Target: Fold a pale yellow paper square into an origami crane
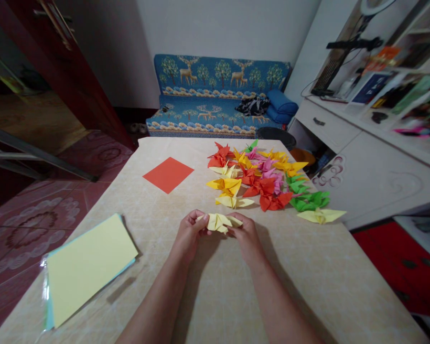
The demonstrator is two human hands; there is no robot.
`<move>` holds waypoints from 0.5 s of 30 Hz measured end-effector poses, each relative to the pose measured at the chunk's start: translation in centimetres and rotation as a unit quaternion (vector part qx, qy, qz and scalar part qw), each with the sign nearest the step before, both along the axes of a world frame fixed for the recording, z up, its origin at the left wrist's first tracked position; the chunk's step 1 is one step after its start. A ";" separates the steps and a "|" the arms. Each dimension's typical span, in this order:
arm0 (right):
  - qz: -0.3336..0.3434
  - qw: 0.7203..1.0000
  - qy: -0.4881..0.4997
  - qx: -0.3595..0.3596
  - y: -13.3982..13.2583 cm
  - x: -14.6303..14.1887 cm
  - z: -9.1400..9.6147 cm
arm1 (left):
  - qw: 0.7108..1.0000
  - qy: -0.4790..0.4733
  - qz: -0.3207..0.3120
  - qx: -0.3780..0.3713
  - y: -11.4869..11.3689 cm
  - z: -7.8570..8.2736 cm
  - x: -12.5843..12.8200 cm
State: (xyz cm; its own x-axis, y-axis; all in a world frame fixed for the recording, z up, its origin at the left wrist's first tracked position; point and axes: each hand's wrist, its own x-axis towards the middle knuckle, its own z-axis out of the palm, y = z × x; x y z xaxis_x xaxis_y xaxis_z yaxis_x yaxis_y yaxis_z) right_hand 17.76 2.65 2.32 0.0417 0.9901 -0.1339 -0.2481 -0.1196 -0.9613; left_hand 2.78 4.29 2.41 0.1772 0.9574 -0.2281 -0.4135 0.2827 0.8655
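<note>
A pale yellow folded paper crane (219, 221) is held between both hands just above the beige table (308, 267). My left hand (190, 231) pinches its left end with fingers closed. My right hand (244, 231) grips its right end, fingers curled over the paper. Beyond the hands lies a pile of folded paper cranes (265, 179) in red, orange, yellow, pink and green. A single pale yellow crane (320, 215) sits at the pile's right edge.
A flat orange paper square (168, 174) lies to the far left of the pile. A stack of yellow paper sheets (88, 265) in a clear sleeve sits at the table's near left. A blue patterned sofa (215, 95) stands behind; white cabinets (372, 162) run along the right.
</note>
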 end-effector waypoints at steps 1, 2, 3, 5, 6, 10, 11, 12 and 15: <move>0.013 1.000 0.008 -0.003 0.0 0.1 0.1 | 1.000 -0.004 0.002 -0.002 0.0 0.1 0.0; 0.022 1.000 0.018 -0.006 -0.1 0.2 0.1 | 1.000 -0.007 0.005 -0.004 0.0 0.1 0.0; 0.028 0.999 0.028 -0.010 -0.1 0.3 0.1 | 1.000 -0.010 0.007 -0.006 0.0 0.2 0.0; 0.028 0.998 0.052 -0.019 -0.2 0.5 0.1 | 1.000 -0.018 0.007 -0.011 0.0 0.3 0.0; 0.028 0.997 0.065 -0.022 -0.2 0.5 0.0 | 1.000 -0.025 0.006 -0.016 -0.1 0.4 0.1; 0.049 0.988 0.142 -0.032 -0.3 0.2 -0.4 | 0.997 -0.073 0.006 -0.037 -0.2 0.3 0.4; 0.050 0.984 0.168 -0.037 -0.3 0.0 -0.4 | 0.995 -0.090 0.008 -0.044 -0.3 0.3 0.5; 0.048 0.979 0.194 -0.043 -0.3 -0.2 -0.5 | 0.993 -0.109 0.010 -0.053 -0.3 0.2 0.6; 0.034 0.964 0.260 -0.049 -0.4 -0.7 -0.6 | 0.982 -0.165 0.013 -0.094 -0.4 0.1 1.0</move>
